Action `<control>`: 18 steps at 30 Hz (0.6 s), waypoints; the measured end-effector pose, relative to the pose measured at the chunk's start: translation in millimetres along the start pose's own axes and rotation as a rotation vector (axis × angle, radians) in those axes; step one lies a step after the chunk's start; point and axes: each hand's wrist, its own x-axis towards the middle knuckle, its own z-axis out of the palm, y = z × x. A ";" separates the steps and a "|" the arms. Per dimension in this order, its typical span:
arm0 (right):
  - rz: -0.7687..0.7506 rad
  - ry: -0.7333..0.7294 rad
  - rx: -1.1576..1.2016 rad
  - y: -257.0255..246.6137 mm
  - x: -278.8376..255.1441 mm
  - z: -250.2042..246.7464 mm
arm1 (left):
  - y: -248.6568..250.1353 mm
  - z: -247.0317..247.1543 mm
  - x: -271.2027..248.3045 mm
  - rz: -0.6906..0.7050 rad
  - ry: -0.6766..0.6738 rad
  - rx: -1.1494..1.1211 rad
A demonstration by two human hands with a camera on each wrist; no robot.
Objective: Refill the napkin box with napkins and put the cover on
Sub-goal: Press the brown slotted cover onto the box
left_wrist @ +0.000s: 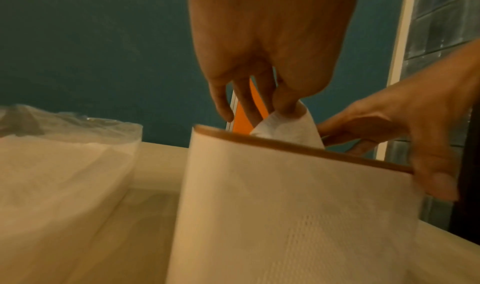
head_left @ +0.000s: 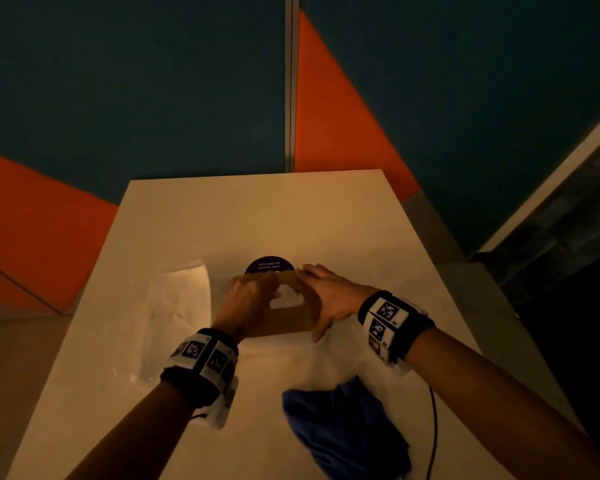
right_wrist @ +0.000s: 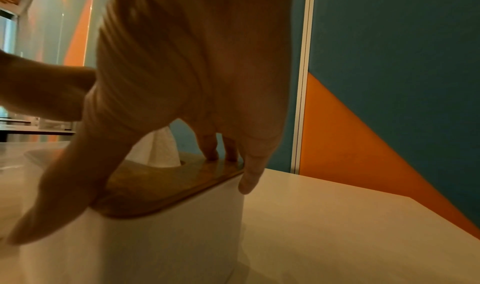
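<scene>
The white napkin box [head_left: 284, 329] stands mid-table with its brown wooden cover [head_left: 293, 317] on top. A white napkin [head_left: 286, 296] pokes up through the cover's slot. My left hand [head_left: 250, 299] reaches over the cover from the left, and its fingertips [left_wrist: 284, 106] pinch the napkin [left_wrist: 288, 126] above the cover's rim [left_wrist: 298, 147]. My right hand [head_left: 329, 299] spans the right end of the box. Its thumb lies down the near wall [right_wrist: 155, 247], two fingertips [right_wrist: 211, 153] press on the cover [right_wrist: 161, 190], and the little finger hangs over the far corner.
A clear plastic pack of napkins [head_left: 177, 306] lies left of the box. A crumpled blue cloth [head_left: 347, 431] and a dark cable [head_left: 433, 427] lie near the table's front right. A round purple sticker [head_left: 270, 265] sits just behind the box. Teal and orange wall panels back the table [head_left: 291, 209].
</scene>
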 end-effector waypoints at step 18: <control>-0.020 0.015 -0.003 1.4 0.7 0.8 | -12.0 -29.3 13.6 -0.126 -0.274 -0.064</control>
